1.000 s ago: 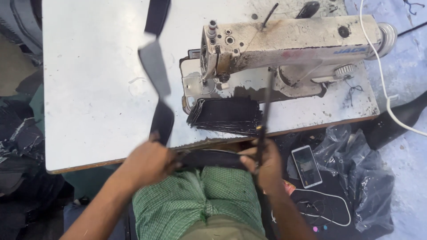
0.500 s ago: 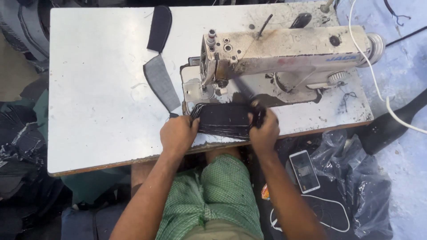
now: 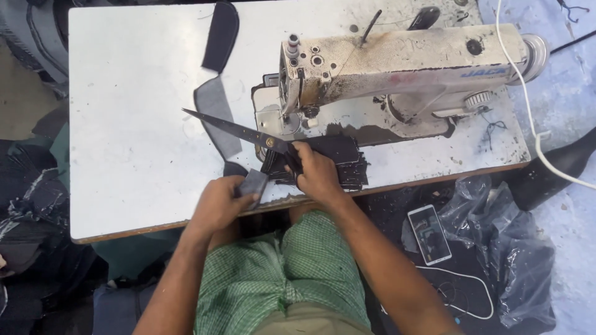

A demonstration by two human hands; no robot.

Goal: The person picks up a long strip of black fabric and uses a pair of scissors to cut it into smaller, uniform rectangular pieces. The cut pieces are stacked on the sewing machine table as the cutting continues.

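Near the lower middle of the frame, the right hand (image 3: 316, 174) is gripping the handles of long scissors (image 3: 233, 129), blades pointing to the upper left; just left of it, the left hand (image 3: 220, 201) is pinching a small grey fabric piece (image 3: 253, 183); both are working over a dark fabric stack (image 3: 338, 160) on the white desk (image 3: 124, 155), below the sewing machine (image 3: 397, 68).

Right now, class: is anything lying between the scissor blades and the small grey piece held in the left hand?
Nothing visible does. The right hand holds the scissors, blades pointing left over bare table. The left hand holds the grey piece just below them. The grey strip lies under the blades, beyond the piece.
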